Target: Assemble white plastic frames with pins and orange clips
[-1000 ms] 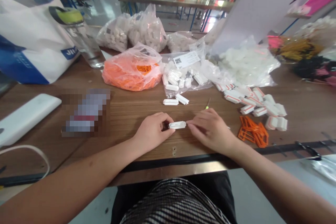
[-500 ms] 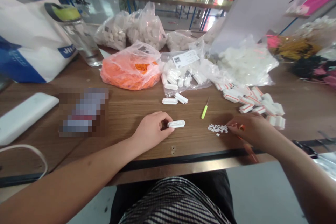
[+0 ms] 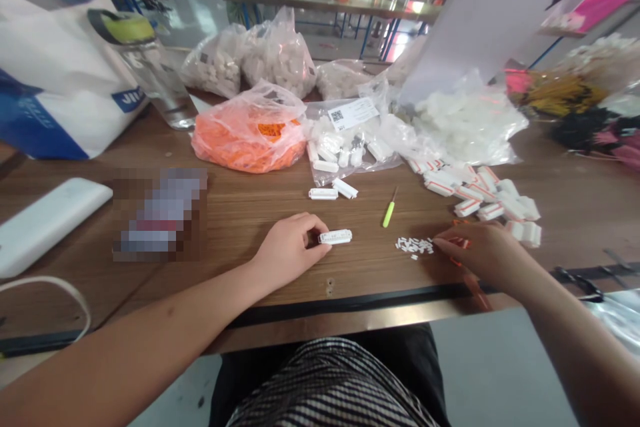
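My left hand [image 3: 287, 248] rests on the wooden table [image 3: 240, 213] and pinches one end of a small white plastic housing [image 3: 336, 237], which lies flat on the wood. My right hand [image 3: 480, 250] lies to the right, fingers curled, its fingertips at a little heap of tiny white pieces [image 3: 414, 245]. It covers most of a pile of orange plastic clips [image 3: 460, 243]. What its fingers hold, if anything, I cannot make out. A green-handled pick [image 3: 389, 212] lies between the two hands, a bit farther back.
Two loose white housings [image 3: 333, 191] lie behind the left hand. Finished white-and-orange parts [image 3: 480, 197] are heaped at right. Bags of orange clips [image 3: 247, 133] and white parts [image 3: 345, 140] stand farther back, with a water bottle [image 3: 155, 73], a big white bag [image 3: 45, 60] and a white box [image 3: 47, 220] at left.
My right hand left the white housing and moved right onto the orange clips, beside the heap of tiny white pieces. The left hand kept hold of the housing.
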The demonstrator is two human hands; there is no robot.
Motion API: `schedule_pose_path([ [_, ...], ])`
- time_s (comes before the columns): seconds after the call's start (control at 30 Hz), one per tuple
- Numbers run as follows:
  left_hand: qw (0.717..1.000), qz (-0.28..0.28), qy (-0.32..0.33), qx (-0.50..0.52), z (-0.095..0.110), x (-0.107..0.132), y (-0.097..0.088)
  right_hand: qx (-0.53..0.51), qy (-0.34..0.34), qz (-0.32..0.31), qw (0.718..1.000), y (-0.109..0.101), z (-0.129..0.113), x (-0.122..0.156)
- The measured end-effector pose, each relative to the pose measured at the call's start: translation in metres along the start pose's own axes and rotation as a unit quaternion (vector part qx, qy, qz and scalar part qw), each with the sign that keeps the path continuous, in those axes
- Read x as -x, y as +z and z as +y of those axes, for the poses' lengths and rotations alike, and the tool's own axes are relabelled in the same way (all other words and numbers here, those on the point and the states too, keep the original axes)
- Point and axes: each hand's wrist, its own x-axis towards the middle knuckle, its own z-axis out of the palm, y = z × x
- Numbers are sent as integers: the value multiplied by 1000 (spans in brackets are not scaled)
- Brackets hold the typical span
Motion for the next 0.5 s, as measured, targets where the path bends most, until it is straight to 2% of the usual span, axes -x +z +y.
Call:
schedule_pose_path([
  [0.2,1000,0,4,0,0,0,-1,-36,88,12,995,13,3,1],
  [0.33,1000,-2,-1,1,3,0,-1,-63,132,21,989,7,-2,-1],
  [0.43,1000,-1,-10,10,3,0,0,-69,127,70,987,-3,-18,-3],
  [0.5,1000,1,-17,16,3,0,1,-110,78,90,987,-6,-38,-5],
])
